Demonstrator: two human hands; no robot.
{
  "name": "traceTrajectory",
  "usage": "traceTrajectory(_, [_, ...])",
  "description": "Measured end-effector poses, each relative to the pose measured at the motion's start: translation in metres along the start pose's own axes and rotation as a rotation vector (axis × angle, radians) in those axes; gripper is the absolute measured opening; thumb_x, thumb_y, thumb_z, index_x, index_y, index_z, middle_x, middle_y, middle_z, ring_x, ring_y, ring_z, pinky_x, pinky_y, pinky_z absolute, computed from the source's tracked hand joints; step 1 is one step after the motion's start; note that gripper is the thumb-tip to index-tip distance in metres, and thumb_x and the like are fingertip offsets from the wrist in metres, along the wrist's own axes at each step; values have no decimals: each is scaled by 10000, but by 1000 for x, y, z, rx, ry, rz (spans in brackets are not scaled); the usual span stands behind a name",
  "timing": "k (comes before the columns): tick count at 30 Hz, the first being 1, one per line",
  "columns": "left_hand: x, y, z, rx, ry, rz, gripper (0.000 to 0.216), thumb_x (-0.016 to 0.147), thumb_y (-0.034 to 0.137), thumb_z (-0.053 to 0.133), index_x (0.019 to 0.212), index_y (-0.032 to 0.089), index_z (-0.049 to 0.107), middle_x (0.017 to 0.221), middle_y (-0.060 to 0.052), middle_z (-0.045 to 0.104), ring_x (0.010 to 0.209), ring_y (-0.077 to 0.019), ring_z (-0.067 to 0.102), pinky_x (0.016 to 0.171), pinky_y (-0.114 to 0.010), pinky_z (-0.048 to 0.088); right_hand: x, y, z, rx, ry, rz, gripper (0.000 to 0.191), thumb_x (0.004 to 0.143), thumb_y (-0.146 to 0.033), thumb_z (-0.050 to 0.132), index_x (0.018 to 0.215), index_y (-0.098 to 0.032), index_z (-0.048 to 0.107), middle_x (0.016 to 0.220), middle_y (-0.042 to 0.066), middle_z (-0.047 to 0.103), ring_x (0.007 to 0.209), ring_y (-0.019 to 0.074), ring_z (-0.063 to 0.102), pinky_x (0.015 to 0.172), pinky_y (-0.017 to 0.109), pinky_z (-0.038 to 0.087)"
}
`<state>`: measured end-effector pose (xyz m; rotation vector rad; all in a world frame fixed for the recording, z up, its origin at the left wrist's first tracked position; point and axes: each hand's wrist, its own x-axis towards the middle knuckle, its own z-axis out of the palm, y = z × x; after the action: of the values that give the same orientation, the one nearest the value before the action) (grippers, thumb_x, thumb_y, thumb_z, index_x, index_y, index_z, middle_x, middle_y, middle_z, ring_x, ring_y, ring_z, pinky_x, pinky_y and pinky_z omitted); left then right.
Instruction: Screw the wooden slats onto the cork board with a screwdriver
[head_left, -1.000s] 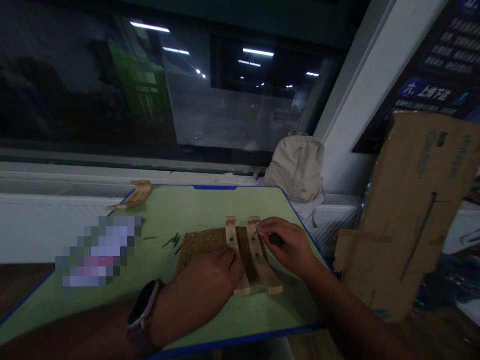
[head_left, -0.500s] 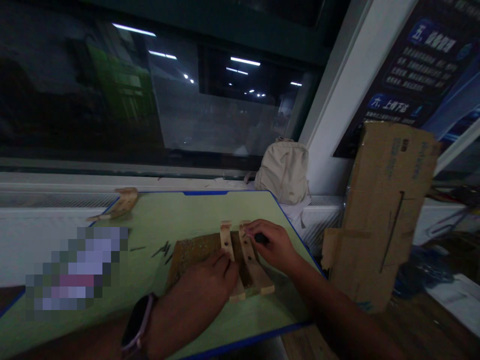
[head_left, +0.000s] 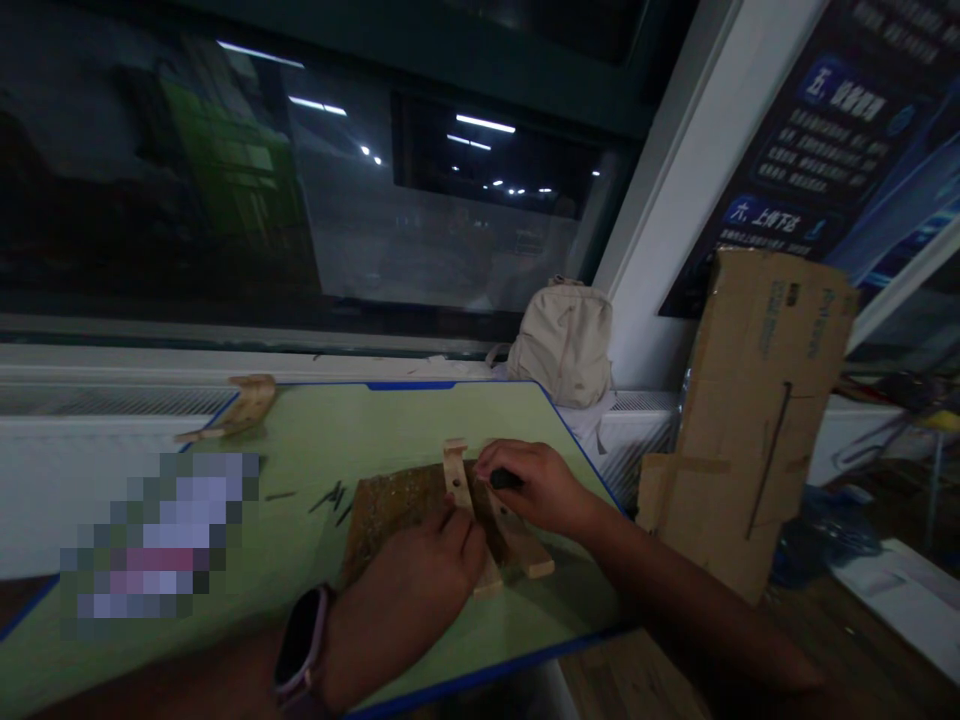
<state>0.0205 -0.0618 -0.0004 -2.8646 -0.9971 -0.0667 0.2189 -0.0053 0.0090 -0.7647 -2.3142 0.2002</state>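
Note:
Two pale curved wooden pieces with drilled holes lie side by side across a brown board. My left hand [head_left: 420,570], watch on its wrist, has its fingers curled over the left wooden piece [head_left: 456,470] and covers its middle. My right hand [head_left: 536,485] is closed round a small tool with a black handle [head_left: 506,480], over the upper part of the right wooden piece [head_left: 529,545]. The tool's tip is hidden by the fingers. Under both pieces sits the brown board [head_left: 386,510]. Several dark screws [head_left: 328,497] are scattered left of it.
Another curved wooden piece [head_left: 253,405] rests at the green table's [head_left: 420,420] back left corner. A pixelated patch covers something at left. Beyond the table stand a beige backpack [head_left: 566,345] by the window and a tall cardboard sheet [head_left: 757,430] at right.
My right hand has shifted slightly left, now covering the right piece's upper end. Both wooden pieces appear a little further right, and my left hand moved with them. The view has turned slightly.

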Motion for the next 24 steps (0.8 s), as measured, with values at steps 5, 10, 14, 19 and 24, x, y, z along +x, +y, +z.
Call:
traceTrajectory(5, [1,-2,-4,-38,-8,-9,312,894,-33,465,1154,99,577,1085,-143,645,955,-270,649,792,-421,585,15,6,10,-40,-96,8,218,754,-44,616,894,-211,621,932,47,733,901,177,698,792,267,530])
traceTrajectory(10, [1,-3,-1,-35,19,-7,293,887,-39,463,1115,99,585,1054,-136,658,930,-256,656,800,-396,575,22,7,20,-80,-136,-3,211,755,-51,601,884,-218,619,943,35,742,932,172,698,809,257,516])
traceTrajectory(14, [1,-4,2,-33,43,1,304,875,-41,467,1117,102,584,1062,-137,657,934,-270,655,785,-407,574,15,5,22,-132,-135,2,231,741,-48,587,903,-207,625,937,56,741,917,202,694,803,293,511])
traceTrajectory(19, [1,-4,3,-4,44,7,345,864,-47,462,1158,96,574,1083,-149,654,953,-264,655,807,-394,569,13,5,22,-176,-150,34,218,739,-55,588,893,-204,629,933,58,736,897,202,683,809,295,501])
traceTrajectory(24, [1,-5,6,-26,54,2,383,839,-55,478,1169,112,574,1106,-144,649,973,-272,645,816,-406,569,16,5,23,-201,-192,51,156,763,-77,607,849,-202,638,897,42,744,864,198,683,783,289,490])
